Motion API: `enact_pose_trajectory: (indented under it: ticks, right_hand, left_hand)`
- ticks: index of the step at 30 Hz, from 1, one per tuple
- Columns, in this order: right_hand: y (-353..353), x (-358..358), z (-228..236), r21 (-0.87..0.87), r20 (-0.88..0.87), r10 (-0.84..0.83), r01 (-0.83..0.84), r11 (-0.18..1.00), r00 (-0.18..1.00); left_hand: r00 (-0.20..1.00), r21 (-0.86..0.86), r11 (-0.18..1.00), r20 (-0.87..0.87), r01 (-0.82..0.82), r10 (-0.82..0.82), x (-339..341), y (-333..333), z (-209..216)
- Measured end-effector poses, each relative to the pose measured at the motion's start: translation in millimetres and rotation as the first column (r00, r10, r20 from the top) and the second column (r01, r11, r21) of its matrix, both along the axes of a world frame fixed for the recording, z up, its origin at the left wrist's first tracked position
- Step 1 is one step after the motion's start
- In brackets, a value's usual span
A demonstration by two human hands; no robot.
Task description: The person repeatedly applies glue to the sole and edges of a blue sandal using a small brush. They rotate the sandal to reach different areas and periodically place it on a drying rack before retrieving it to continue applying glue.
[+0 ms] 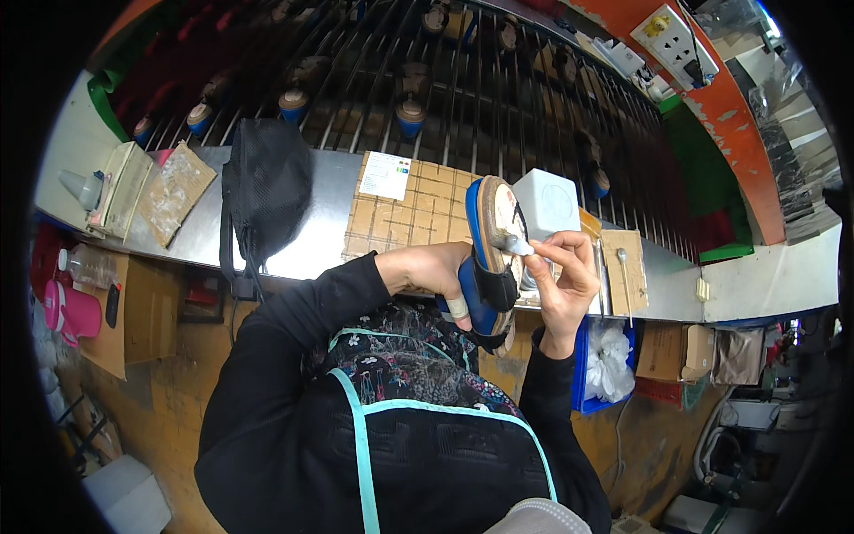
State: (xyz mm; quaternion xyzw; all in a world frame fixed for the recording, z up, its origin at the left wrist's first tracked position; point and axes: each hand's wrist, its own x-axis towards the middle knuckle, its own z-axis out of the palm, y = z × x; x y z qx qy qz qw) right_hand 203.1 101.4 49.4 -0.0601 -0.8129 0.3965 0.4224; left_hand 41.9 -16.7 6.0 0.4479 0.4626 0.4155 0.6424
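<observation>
A sandal (495,209) with black straps and a tan sole edge sits on a blue shoe last (474,222), tilted upright above the bench edge. My left hand (436,270) wraps round the last from the left, with a pale bandage on one finger. Pinched between my right thumb and fingers is a small grey-white piece (518,245), its kind unclear. My right hand (567,285) presses it to the sandal near the sole edge. Behind the sandal stands a white block-shaped container (546,201). The brown cardboard sheet (391,222) lies under and beyond my left hand.
A rod conveyor (356,107) carries several blue lasts with shoes beyond the metal bench (191,222). A black bag (267,191) stands on the bench at left. To the right, a thin swab-like stick (626,276) rests on cardboard. Below hangs a blue bin (583,365) with white plastic.
</observation>
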Motion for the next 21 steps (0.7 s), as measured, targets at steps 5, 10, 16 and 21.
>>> enact_pose_trajectory:
  ticks: [5,10,16,21]
  right_hand:
    - [8.7,5.9,-4.8,0.022,0.027,0.015,-0.016,1.0,1.0]
    - [17.3,12.3,-4.7,0.022,0.061,0.06,-0.062,0.998,0.996]
    - [25.0,12.6,1.1,-0.002,0.096,0.039,-0.039,0.999,0.995]
    - [22.6,5.3,4.9,-0.011,0.104,-0.018,0.02,1.0,0.994]
  left_hand:
    - [0.991,-0.072,0.992,0.088,0.102,-0.096,0.6,1.8,-6.2]
    - [0.957,-0.104,0.972,0.224,0.211,-0.184,3.2,3.1,-16.4]
    - [0.964,-0.113,0.97,0.181,0.214,-0.192,9.5,0.4,-20.8]
    - [0.981,-0.101,0.978,0.083,0.184,-0.176,11.6,-3.4,-15.5]
